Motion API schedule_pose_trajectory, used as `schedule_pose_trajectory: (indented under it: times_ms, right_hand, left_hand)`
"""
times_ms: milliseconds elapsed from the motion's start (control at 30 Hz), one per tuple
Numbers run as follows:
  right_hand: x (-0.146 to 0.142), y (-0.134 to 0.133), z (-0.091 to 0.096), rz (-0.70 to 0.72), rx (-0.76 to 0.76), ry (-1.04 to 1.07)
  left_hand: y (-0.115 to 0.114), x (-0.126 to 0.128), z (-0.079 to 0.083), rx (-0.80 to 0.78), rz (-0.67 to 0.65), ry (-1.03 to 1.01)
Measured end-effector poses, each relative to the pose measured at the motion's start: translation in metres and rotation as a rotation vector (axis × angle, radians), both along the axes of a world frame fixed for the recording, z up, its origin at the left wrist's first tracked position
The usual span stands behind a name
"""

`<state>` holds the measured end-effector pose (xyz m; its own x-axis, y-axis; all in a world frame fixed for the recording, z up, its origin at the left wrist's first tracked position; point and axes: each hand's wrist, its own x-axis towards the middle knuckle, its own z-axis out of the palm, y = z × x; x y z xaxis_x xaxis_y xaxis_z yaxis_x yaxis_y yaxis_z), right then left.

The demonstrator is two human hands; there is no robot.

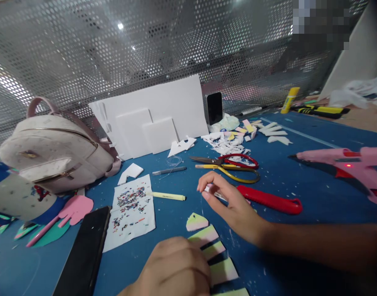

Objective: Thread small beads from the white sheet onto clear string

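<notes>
My left hand [176,267] is closed, knuckles up, at the bottom middle, and covers the left ends of a row of green-to-pink foam strips [223,270]. What its fingers hold is hidden. A small rounded foam piece [196,222] with a dark dot lies at the far end of the row. Just beyond it, my right hand [228,201] is raised with thumb and forefinger in a pinch. A faint thin line seems to hang below the fingertips; I cannot make it out clearly. A white pen-like stick [219,197] shows behind that hand.
Right of my right hand lie a red cutter [268,199] and a pink glue gun [333,156]. Scissors [203,159] rest farther back. Left are a paper with coloured bits [133,226], a phone [80,255] and a backpack [59,144]. White boards [188,98] stand behind.
</notes>
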<state>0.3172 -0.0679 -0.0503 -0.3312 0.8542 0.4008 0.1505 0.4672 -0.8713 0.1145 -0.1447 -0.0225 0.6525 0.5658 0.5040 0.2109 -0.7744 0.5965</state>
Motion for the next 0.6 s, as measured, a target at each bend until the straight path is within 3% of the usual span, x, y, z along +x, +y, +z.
schedule_pose_trajectory:
  times_ms: [100,200,300,467,600]
  right_hand:
    - [0.000,0.000,0.002,-0.025,0.126,0.005]
    - [0.000,-0.003,0.005,0.199,0.206,-0.056]
    - [0.000,-0.006,0.005,0.362,0.155,-0.083]
    - [-0.001,-0.006,0.000,0.361,0.038,-0.083]
    - [-0.002,-0.005,0.000,0.359,-0.072,-0.078]
  left_hand:
    - [0.005,-0.001,-0.004,-0.103,0.120,-0.102]
    - [0.010,-0.002,-0.010,-0.189,0.256,-0.196]
    - [0.012,-0.002,-0.014,-0.225,0.278,-0.222]
    - [0.012,-0.002,-0.014,-0.192,0.195,-0.189]
    - [0.011,-0.002,-0.013,-0.193,0.203,-0.184]
